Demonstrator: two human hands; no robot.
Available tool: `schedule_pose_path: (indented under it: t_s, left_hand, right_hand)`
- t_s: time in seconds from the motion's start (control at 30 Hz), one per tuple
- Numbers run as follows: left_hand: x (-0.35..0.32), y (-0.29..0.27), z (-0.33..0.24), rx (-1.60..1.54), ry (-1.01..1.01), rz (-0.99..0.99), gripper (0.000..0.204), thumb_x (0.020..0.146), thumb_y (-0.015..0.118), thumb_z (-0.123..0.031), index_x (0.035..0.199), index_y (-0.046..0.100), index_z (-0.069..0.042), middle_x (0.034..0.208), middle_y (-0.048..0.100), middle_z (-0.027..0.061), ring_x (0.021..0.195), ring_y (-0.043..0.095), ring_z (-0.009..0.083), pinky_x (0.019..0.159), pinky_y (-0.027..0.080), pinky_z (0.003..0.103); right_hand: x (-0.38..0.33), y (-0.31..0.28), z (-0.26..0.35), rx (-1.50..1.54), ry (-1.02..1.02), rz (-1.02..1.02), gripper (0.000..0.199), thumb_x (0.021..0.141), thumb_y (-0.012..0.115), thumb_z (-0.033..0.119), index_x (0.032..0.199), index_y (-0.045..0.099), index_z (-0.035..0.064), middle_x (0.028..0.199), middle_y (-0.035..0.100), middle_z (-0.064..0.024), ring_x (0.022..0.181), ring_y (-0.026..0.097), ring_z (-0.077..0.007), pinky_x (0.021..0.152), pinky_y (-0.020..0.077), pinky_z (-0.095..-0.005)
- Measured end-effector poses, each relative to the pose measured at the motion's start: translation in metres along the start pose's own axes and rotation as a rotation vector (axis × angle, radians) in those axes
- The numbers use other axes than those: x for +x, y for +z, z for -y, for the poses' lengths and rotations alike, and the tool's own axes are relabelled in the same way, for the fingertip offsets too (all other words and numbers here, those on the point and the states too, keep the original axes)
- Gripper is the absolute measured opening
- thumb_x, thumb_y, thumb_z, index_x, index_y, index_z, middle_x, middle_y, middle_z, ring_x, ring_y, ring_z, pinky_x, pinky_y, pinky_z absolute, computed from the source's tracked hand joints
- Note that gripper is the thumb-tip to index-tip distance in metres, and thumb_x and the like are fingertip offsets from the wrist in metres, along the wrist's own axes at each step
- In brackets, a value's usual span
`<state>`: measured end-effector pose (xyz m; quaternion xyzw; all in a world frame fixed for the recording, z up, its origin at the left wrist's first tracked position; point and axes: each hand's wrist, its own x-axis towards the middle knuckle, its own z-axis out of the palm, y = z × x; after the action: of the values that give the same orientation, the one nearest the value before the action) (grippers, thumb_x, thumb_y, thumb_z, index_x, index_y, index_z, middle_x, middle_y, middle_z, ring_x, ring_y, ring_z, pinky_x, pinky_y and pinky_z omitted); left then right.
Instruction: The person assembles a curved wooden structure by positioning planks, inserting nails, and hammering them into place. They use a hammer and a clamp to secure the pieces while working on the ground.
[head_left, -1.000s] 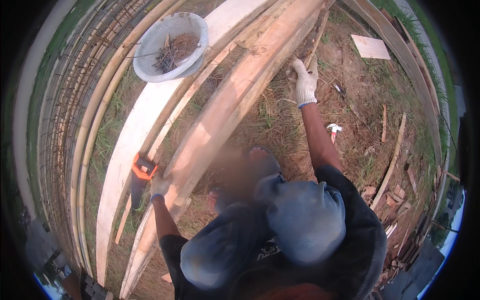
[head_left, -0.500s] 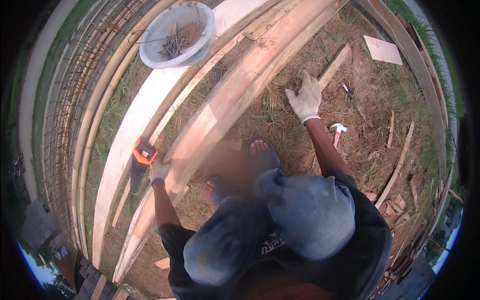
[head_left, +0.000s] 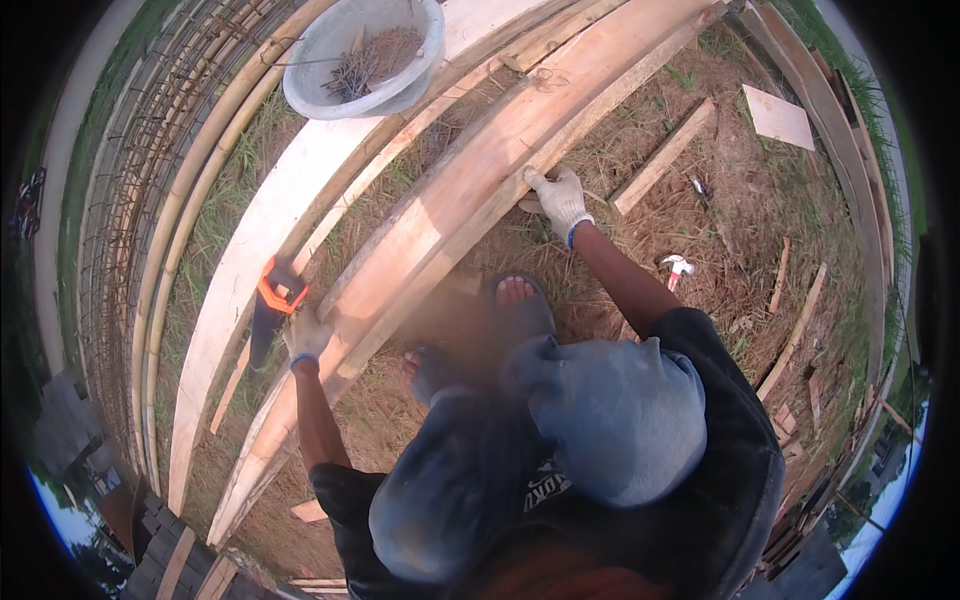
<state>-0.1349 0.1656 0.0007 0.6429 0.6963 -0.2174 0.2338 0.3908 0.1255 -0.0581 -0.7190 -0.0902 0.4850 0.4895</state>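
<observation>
A long, thick wooden plank [head_left: 400, 240] runs diagonally in front of me. My left hand [head_left: 305, 334], in a pale knit glove, grips its far edge; the fingertips are partly hidden. Beside that hand is a handsaw [head_left: 282, 287] with an orange handle and dark blade, lying close to the fingers. My right hand [head_left: 560, 198], gloved too, holds the plank's near edge farther up, thumb at the edge and the other fingers partly out of sight. Just right of it, a short wooden batten [head_left: 664, 158] lies on the ground.
Another pale board [head_left: 240, 270] lies beyond the plank, bearing a plastic basin [head_left: 432, 60] of nails. Bamboo poles [head_left: 185, 215] and wire rebar cages are at far left. A claw hammer [head_left: 677, 268], plywood piece [head_left: 779, 118] and wood scraps [head_left: 792, 330] lie to the right.
My right hand has moved left from beside the short batten onto the plank's near edge and closed there. My left hand stays on the plank's far edge. The view has shifted slightly.
</observation>
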Motion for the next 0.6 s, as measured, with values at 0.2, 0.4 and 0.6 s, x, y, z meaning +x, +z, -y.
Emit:
schedule_pose_path:
  t_s: [0.2, 0.4, 0.6]
  left_hand:
    - [-0.024, -0.007, 0.006, -0.007, 0.028, -0.047, 0.062, 0.084, 0.071, -0.048, 0.132, 0.07, -0.009, 0.122, 0.075, 0.023, 0.118, 0.07, 0.0416, 0.105, 0.05, 0.053]
    - [-0.056, -0.019, 0.004, 0.077, 0.044, -0.142, 0.064, 0.073, 0.078, -0.034, 0.132, 0.07, -0.012, 0.112, 0.077, 0.0162, 0.109, 0.072, 0.0384, 0.098, 0.052, 0.052]
    - [-0.114, -0.032, -0.026, 0.067, -0.016, -0.383, 0.065, 0.064, 0.089, -0.046, 0.114, 0.073, -0.006, 0.105, 0.075, 0.0182, 0.104, 0.071, 0.0377, 0.09, 0.052, 0.051]
  right_hand:
    - [-0.001, -0.01, -0.015, 0.122, -0.039, 0.105, 0.04, 0.102, 0.072, 0.014, 0.127, 0.052, -0.0107, 0.118, 0.066, -0.0205, 0.099, 0.075, -0.0316, 0.08, 0.0702, -0.0461]
    - [-0.006, -0.017, -0.033, 0.299, 0.019, 0.038, 0.03, 0.103, 0.067, 0.007, 0.128, 0.055, -0.0052, 0.116, 0.068, -0.0186, 0.099, 0.074, -0.032, 0.081, 0.0688, -0.0454]
    - [0.001, -0.002, -0.053, 0.507, 0.012, 0.089, 0.027, 0.106, 0.059, 0.004, 0.134, 0.059, 0.0022, 0.121, 0.069, -0.0108, 0.107, 0.071, -0.0249, 0.097, 0.0632, -0.0474]
